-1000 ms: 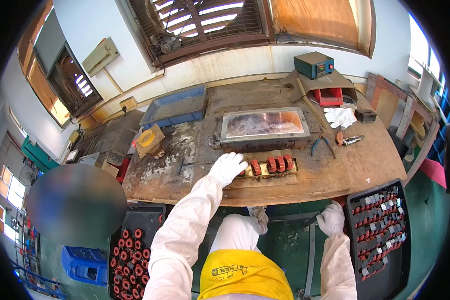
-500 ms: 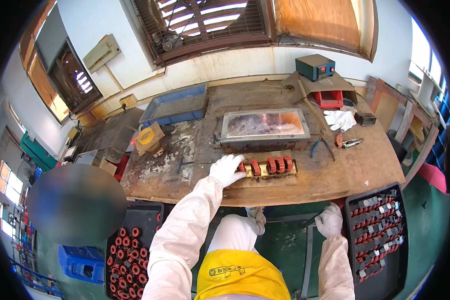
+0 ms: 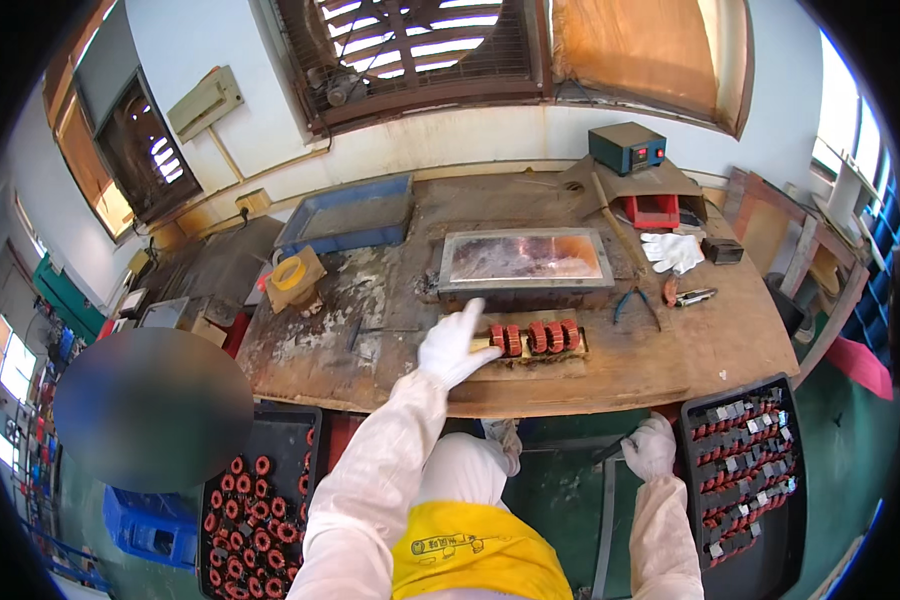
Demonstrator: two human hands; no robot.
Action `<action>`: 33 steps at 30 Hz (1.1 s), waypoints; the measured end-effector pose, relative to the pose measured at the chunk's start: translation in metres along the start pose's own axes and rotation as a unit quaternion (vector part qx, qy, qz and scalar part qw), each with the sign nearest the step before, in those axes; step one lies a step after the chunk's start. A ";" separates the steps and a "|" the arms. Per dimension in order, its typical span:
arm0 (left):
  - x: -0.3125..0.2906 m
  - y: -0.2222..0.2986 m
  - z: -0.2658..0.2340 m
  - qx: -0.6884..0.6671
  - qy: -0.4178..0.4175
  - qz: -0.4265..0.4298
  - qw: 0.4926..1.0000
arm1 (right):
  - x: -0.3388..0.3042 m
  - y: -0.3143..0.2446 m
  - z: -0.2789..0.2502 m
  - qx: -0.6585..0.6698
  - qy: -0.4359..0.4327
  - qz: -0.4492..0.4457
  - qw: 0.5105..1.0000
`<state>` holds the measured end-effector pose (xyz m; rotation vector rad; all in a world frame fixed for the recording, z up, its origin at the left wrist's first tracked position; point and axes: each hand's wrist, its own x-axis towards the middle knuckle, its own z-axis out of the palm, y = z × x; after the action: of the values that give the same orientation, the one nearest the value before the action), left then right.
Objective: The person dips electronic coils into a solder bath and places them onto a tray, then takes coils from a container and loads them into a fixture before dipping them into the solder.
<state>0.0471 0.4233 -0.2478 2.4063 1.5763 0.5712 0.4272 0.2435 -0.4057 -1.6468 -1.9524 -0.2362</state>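
Observation:
My left hand (image 3: pixel 454 346), in a white glove, rests on the wooden workbench (image 3: pixel 690 350) and touches the left end of a row of red copper coils (image 3: pixel 535 338) lying on a small wooden board. Its fingers are apart, the index finger pointing up. My right hand (image 3: pixel 651 448), also gloved, hangs below the bench edge beside a black tray of small parts (image 3: pixel 748 470); its fingers look curled around a dark rod, though the grip is unclear.
A shallow metal tray (image 3: pixel 526 261) sits just behind the coils. Pliers (image 3: pixel 634 303), a spare white glove (image 3: pixel 673 251), a blue tray (image 3: pixel 345 215), yellow tape roll (image 3: pixel 290 273) and a small power box (image 3: pixel 627 148) lie on the bench. A black tray of red coils (image 3: pixel 253 500) stands lower left.
My left hand has shifted slightly on the coil row and its index finger now points up. My right hand stays low by the parts tray.

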 end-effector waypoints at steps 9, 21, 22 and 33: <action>-0.204 -0.186 -0.032 0.097 0.187 -0.240 0.948 | 0.001 -0.004 -0.002 0.002 -0.012 -0.002 1.000; -0.407 -0.269 -0.013 0.318 0.155 -0.510 0.784 | 0.001 -0.008 -0.008 -0.026 -0.024 -0.007 0.999; -0.401 -0.264 -0.019 0.314 0.143 -0.524 0.779 | 0.001 -0.009 -0.009 -0.015 -0.023 -0.007 1.000; -0.403 -0.297 -0.069 0.118 0.143 -0.611 0.770 | 0.002 -0.008 -0.009 -0.017 -0.028 -0.008 0.999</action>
<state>-0.3714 0.1739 -0.3799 0.8838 2.9293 0.4285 0.4220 0.2393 -0.3953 -1.6775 -2.0138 -0.2340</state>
